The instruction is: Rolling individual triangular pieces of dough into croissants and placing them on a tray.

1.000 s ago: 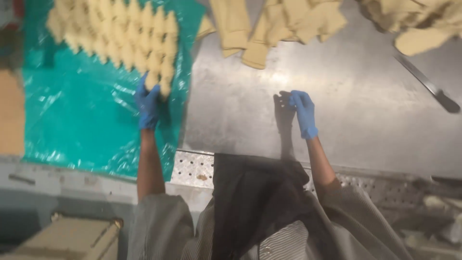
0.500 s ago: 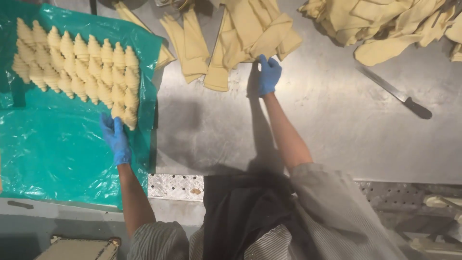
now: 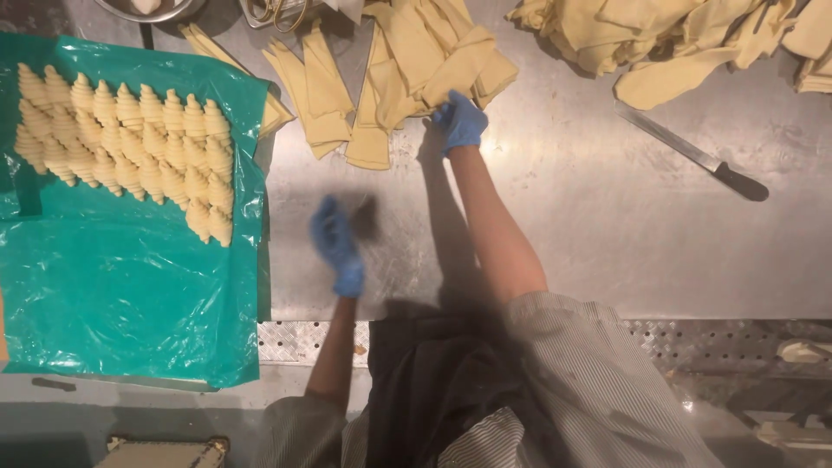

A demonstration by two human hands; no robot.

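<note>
My right hand [image 3: 459,120], in a blue glove, reaches forward and touches the near edge of a pile of pale dough triangles [image 3: 407,69] on the steel table [image 3: 563,243]. Whether the fingers have closed on a piece is not clear. My left hand [image 3: 336,243], also gloved in blue and blurred, hovers over bare steel with nothing in it, to the right of the green plastic sheet [image 3: 121,286]. Several rows of shaped raw croissants [image 3: 121,143] lie on that sheet.
A long knife [image 3: 693,158] with a black handle lies on the table at the right. More folded dough [image 3: 676,43] is heaped at the back right. A metal bowl [image 3: 147,9] sits at the back left. A perforated metal edge [image 3: 295,342] runs along the table front.
My left hand has moved right, off the green sheet and the croissant rows, onto the bare steel. My right hand has stayed at the dough triangles. The camera has tilted forward.
</note>
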